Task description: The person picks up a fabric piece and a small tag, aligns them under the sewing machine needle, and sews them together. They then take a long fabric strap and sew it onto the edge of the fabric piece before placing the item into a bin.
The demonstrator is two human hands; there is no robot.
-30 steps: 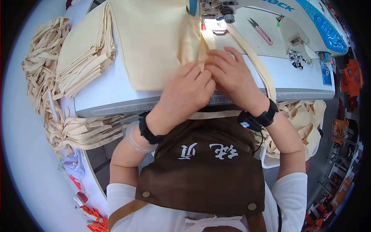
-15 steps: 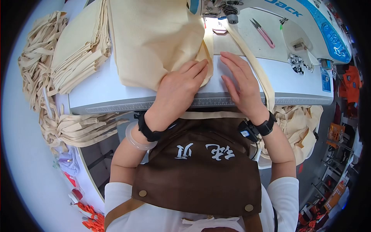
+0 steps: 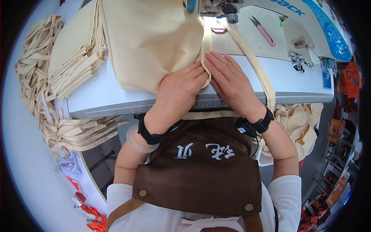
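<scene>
A large cream cloth piece [image 3: 150,42] lies on the white table, its right edge running up under the head of the sewing machine [image 3: 232,17]. My left hand [image 3: 179,87] rests on the lower right part of this cloth, fingers flat and close to the edge. Against the folded edge strip [image 3: 207,42] from the other side lies my right hand [image 3: 232,83], its fingers extended and nearly touching the left fingertips. To the right, a long cream strap [image 3: 251,58] curves from the machine down over the table's front edge.
Stacked cream cloth [image 3: 77,54] and bundled straps [image 3: 34,65] are at the left. Pink-handled snips [image 3: 262,31] lie right of the needle area. A ruler strip [image 3: 127,110] lines the front edge. More cream cloth [image 3: 295,127] sits in a bin below, at the right.
My right hand has moved left onto the cloth's edge, closing the gap to my left hand. The edge strip now stands more upright between the hands, and the cloth has shifted slightly left.
</scene>
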